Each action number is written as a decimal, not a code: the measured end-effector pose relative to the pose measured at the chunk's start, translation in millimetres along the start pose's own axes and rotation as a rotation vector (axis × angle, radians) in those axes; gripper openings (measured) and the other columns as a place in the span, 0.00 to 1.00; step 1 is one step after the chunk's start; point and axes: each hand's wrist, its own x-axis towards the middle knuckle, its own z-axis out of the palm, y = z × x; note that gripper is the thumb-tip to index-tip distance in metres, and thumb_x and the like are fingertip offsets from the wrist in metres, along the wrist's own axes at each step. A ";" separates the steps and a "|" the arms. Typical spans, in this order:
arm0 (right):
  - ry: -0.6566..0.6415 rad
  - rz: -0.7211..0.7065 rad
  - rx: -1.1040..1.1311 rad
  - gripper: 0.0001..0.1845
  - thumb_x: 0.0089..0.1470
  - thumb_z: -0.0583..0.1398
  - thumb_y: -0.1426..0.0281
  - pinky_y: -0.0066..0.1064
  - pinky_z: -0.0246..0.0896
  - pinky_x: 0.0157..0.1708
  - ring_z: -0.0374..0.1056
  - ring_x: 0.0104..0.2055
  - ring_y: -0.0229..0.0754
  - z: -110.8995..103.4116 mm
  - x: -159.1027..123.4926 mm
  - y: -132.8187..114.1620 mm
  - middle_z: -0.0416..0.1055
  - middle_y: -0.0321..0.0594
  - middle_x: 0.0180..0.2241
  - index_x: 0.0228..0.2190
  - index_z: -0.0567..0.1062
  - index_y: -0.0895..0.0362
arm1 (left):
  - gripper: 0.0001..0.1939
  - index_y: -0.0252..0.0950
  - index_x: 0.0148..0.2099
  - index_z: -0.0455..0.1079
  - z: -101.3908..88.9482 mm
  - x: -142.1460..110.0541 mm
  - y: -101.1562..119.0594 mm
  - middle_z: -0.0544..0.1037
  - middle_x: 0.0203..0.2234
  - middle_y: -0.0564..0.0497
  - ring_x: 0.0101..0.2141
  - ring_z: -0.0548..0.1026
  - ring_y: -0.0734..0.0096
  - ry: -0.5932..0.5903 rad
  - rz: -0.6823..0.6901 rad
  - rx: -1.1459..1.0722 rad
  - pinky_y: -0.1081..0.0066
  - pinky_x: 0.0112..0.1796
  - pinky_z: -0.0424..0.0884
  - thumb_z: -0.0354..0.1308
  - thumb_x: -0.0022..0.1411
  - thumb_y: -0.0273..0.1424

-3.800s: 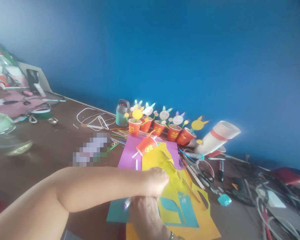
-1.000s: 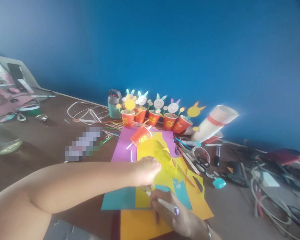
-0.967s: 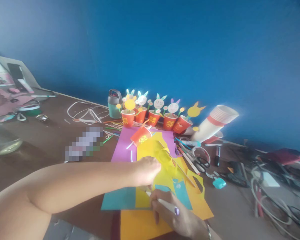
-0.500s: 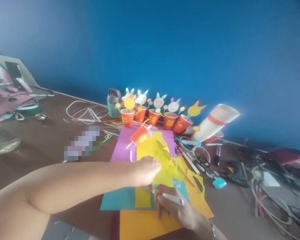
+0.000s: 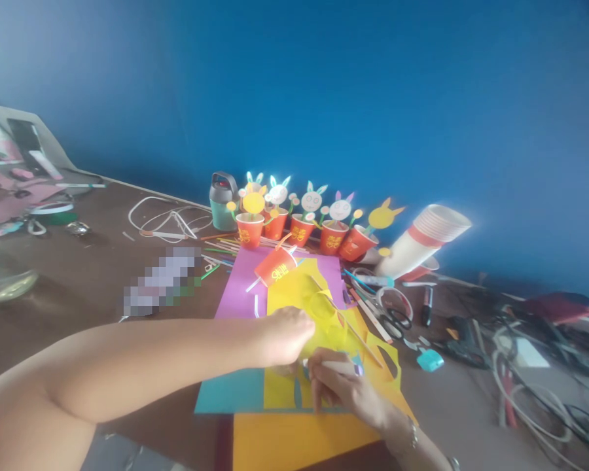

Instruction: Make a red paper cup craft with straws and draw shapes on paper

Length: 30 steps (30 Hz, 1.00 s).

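Note:
My left hand [image 5: 285, 335] lies curled on a small piece laid over the yellow paper [image 5: 294, 294]; I cannot make the piece out under the fingers. My right hand [image 5: 341, 389] is closed round a white marker [image 5: 336, 367] with a purple cap, its tip against the paper beside my left hand. Under them lie a teal sheet [image 5: 226, 396], a purple sheet [image 5: 240, 288] and an orange sheet [image 5: 285, 441]. A red paper cup [image 5: 275, 267] with a straw lies on its side on the purple sheet.
A row of red cups with paper bunny flowers [image 5: 304, 222] stands by the blue wall, beside a green flask [image 5: 223, 199] and a stack of paper cups [image 5: 422, 245]. Scissors [image 5: 397, 314], pens and straws lie right of the papers. Cables [image 5: 535, 366] crowd the right; a white cord [image 5: 167, 222] lies left.
My right hand has slid up and away along the paper with the marker, from the near edge of the yellow piece to beside my left hand. The left hand has stayed put.

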 end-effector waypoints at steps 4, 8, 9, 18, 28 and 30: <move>0.065 0.052 0.121 0.13 0.55 0.53 0.62 0.27 0.43 0.15 0.52 0.15 0.34 -6.3 -1.4 3.0 0.69 0.34 0.14 0.22 0.64 0.54 | 0.10 0.29 0.31 0.74 -0.3 -3.1 -2.4 0.77 0.25 0.45 0.27 0.76 0.61 0.045 0.001 -0.042 0.70 0.27 0.69 0.70 0.46 0.28; 0.211 -0.021 0.202 0.12 0.57 0.52 0.63 0.25 0.44 0.16 0.51 0.15 0.32 -16.3 -1.6 4.8 0.68 0.32 0.14 0.24 0.63 0.55 | 0.09 0.31 0.31 0.75 -1.8 -11.3 -1.6 0.78 0.27 0.46 0.28 0.76 0.62 0.046 -0.060 -0.119 0.72 0.28 0.68 0.69 0.47 0.30; 0.240 -0.050 0.188 0.13 0.57 0.52 0.62 0.25 0.45 0.17 0.52 0.15 0.32 -18.1 -0.9 3.9 0.68 0.32 0.14 0.24 0.63 0.55 | 0.09 0.31 0.31 0.75 -1.2 -13.5 -1.7 0.78 0.28 0.46 0.29 0.76 0.62 0.047 -0.082 -0.147 0.72 0.28 0.68 0.68 0.48 0.31; 0.421 -0.137 -0.053 0.12 0.59 0.52 0.61 0.26 0.51 0.21 0.55 0.19 0.34 -10.0 27.5 -8.9 0.68 0.32 0.17 0.29 0.65 0.55 | 0.23 0.38 0.49 0.72 14.0 -14.5 -37.0 0.79 0.42 0.44 0.41 0.77 0.56 0.315 -0.174 -0.328 0.68 0.37 0.71 0.65 0.51 0.40; 0.274 -0.400 -0.531 0.25 0.45 0.61 0.71 0.39 0.62 0.49 0.65 0.48 0.47 7.8 19.8 -2.0 0.69 0.45 0.44 0.46 0.63 0.53 | 0.15 0.37 0.52 0.68 18.0 7.3 -71.3 0.80 0.39 0.47 0.38 0.78 0.64 0.893 0.049 -0.110 0.68 0.38 0.73 0.47 0.66 0.26; 0.276 -0.367 -0.596 0.30 0.40 0.62 0.73 0.40 0.62 0.49 0.65 0.49 0.51 12.1 16.2 -0.1 0.68 0.47 0.46 0.47 0.64 0.55 | 0.16 0.38 0.52 0.69 18.3 7.7 -73.6 0.80 0.37 0.47 0.36 0.79 0.65 0.987 0.081 -0.098 0.69 0.36 0.73 0.46 0.66 0.25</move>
